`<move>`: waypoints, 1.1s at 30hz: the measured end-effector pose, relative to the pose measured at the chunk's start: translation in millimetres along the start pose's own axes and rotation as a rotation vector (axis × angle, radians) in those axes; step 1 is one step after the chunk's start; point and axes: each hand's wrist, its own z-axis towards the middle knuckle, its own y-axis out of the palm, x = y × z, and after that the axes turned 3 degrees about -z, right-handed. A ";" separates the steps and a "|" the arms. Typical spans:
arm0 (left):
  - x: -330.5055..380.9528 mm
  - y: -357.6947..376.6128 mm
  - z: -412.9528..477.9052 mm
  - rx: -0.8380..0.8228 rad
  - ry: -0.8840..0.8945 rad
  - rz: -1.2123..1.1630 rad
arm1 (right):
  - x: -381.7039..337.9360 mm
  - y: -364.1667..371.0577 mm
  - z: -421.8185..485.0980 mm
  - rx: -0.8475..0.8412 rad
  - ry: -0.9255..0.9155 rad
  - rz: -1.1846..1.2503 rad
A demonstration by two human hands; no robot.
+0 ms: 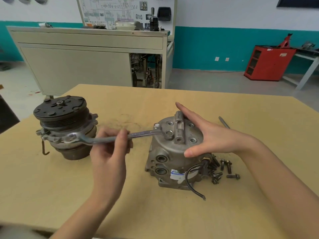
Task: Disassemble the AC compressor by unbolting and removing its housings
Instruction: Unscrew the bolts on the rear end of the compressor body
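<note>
Head view: on the tan desk (pixel 155 213) the compressor housing (pixel 172 152) stands on end near the middle, its round cap up, with four empty bolt holes and one bolt (pixel 156 125) at the cap's left rim. The right hand (pixel 207 133) lies flat on the cap, fingers straight and thumb down its side, gripping nothing. The left hand (pixel 110 152) pinches the shank of a combination wrench (pixel 110 138) whose right end sits at that bolt, while its left end reaches across in front of the clutch and pulley assembly (pixel 67 126), which stands apart to the left. A black cable (pixel 191 180) loops down the housing's front. Just right of the housing lies a heap of loose bolts (pixel 222 168) and, farther back, a slim metal rod (pixel 224 122) — partly hidden by the right wrist. Beyond the desk stands a grey cabinet (pixel 77 66), its open side showing tangled wiring, and a red cabinet (pixel 269 62) — what it holds cannot be made out.
</note>
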 end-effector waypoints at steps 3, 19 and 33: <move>18.4 21.8 -24.0 -0.198 -0.071 0.269 | 0.7 0.3 0.4 0.002 0.000 0.006; 25.9 34.2 -31.1 -0.308 0.830 0.663 | -13.7 -1.9 -7.1 0.116 0.015 -0.219; 29.4 7.8 4.1 -0.046 0.548 0.215 | -61.9 28.7 5.5 0.441 -0.065 -0.725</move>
